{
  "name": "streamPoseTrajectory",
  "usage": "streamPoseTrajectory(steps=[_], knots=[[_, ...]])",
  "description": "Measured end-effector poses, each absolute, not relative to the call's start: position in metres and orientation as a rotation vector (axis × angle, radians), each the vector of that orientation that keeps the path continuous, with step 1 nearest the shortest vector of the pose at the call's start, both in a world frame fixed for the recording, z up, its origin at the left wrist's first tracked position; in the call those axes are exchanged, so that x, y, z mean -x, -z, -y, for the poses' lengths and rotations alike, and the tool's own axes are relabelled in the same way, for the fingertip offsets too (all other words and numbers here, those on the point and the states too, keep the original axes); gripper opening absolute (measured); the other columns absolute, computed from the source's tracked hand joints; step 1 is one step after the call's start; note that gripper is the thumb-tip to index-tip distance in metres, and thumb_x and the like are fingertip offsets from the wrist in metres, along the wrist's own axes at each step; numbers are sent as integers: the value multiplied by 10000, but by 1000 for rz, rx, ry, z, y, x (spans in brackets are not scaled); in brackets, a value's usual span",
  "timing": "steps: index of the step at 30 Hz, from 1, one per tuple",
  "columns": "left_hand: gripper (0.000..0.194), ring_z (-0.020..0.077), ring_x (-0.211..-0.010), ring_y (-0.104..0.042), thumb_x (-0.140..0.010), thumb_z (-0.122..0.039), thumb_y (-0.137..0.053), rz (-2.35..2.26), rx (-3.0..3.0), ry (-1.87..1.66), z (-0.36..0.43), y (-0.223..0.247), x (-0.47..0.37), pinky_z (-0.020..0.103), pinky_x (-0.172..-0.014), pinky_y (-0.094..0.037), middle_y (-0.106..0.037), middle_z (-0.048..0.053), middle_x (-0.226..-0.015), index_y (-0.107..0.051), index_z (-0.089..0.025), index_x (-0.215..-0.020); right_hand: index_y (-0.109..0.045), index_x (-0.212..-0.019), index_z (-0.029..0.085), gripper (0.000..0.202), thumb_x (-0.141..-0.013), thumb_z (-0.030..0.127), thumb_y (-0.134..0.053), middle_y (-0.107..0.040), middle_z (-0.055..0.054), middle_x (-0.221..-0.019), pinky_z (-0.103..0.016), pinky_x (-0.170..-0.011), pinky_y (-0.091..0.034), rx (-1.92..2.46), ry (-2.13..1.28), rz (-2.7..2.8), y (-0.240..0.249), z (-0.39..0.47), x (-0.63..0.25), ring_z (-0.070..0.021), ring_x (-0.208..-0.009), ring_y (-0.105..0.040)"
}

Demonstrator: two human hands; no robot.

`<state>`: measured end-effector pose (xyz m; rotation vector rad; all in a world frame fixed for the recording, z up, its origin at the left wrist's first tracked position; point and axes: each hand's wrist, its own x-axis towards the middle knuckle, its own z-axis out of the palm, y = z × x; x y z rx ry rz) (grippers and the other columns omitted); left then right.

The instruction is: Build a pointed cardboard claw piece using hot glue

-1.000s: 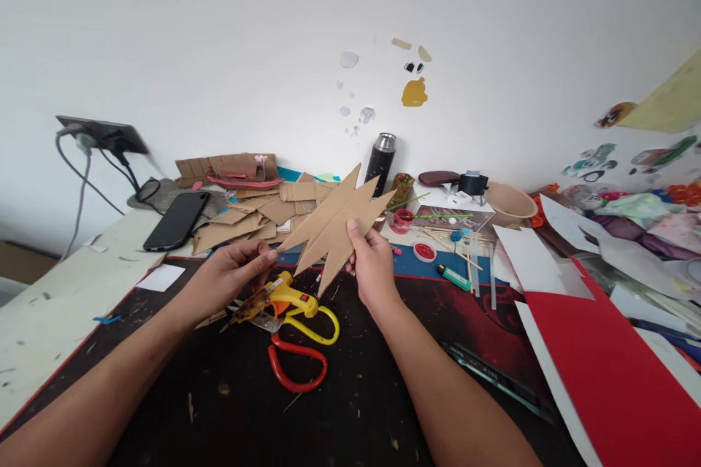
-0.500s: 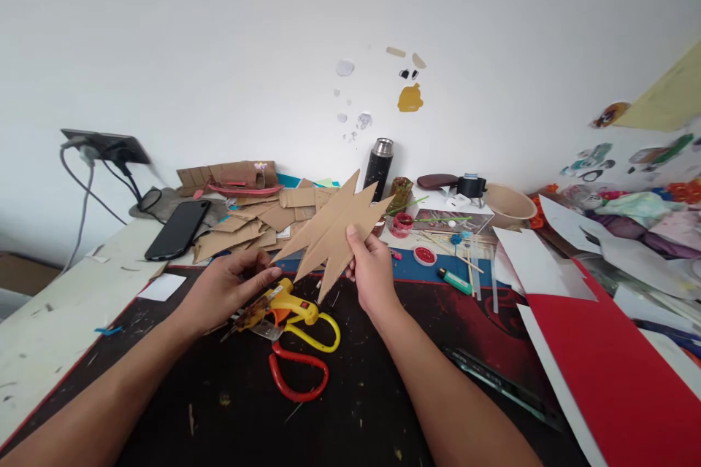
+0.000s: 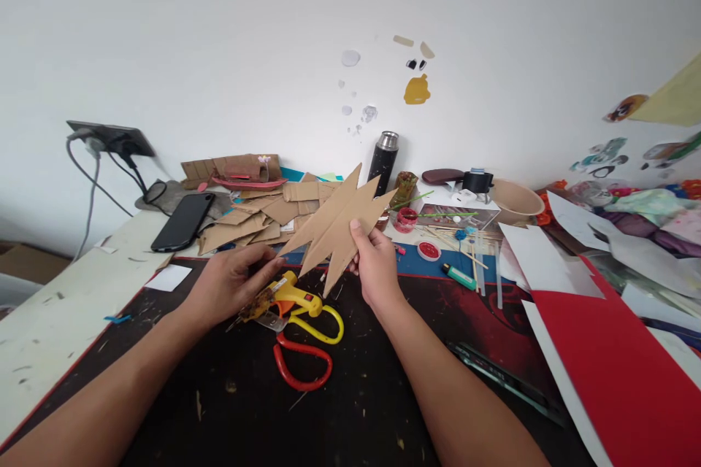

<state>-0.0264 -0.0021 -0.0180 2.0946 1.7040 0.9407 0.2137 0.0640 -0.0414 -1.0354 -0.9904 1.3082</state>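
A spiky brown cardboard cutout point(image 3: 339, 226) is held up above the dark mat, tilted. My right hand point(image 3: 375, 263) pinches its right side, thumb on the front face. My left hand point(image 3: 233, 281) is at the cutout's left tip, thumb and fingers close around that point; whether they grip it is hard to see. Below the cutout lie a yellow glue gun point(image 3: 299, 298), partly under my left hand, and scissors point(image 3: 304, 365) with one red and one yellow handle.
Cardboard scraps point(image 3: 246, 222), a black phone point(image 3: 182, 222) and a black flask point(image 3: 383, 160) stand or lie behind. Red paint pots point(image 3: 428, 251), sticks and a green tube point(image 3: 458, 276) are right of centre. Red card point(image 3: 602, 365) and a dark cutter point(image 3: 504, 379) lie at right.
The view has shifted slightly, so the whole scene sits a little further right and higher. Both hands and the cutout keep nearly the same pose.
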Motion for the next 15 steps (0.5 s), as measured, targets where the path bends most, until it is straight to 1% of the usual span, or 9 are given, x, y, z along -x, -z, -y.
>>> streamPoseTrajectory(steps=[7,10,12,15], knots=[[504,209,-589,-563,-974,-720,-585,-1724,-2069,-961,1,20,29,313,-633,-433,-677,15,-641,-688,-270,-772,-575,-747,258,647,-783,847,-839,-484,74,-517,-275,-413,-324,1038,-1303,999,40,-64,-215,-128,-436,-451],[483,212,-592,-575,-977,-698,-593,-1716,-2072,-942,-1,22,31,315,-638,-437,-691,17,-648,-690,-272,-772,-571,-744,257,655,-771,851,-845,-486,73,-516,-273,-410,-321,1039,-1297,984,39,-64,-215,-126,-438,-446],[447,222,-621,-614,-983,-670,-597,-1721,-2053,-951,-1,23,32,319,-655,-448,-731,27,-695,-728,-270,-833,-565,-737,258,665,-757,857,-852,-482,75,-513,-272,-411,-324,1035,-1299,978,39,-65,-215,-124,-436,-439],[467,240,-682,-672,-998,-668,-579,-1738,-1943,-1007,-1,23,31,325,-683,-483,-766,32,-766,-798,-259,-1047,-566,-739,257,653,-774,842,-854,-478,78,-513,-271,-417,-329,1020,-1302,981,39,-64,-215,-124,-437,-439]])
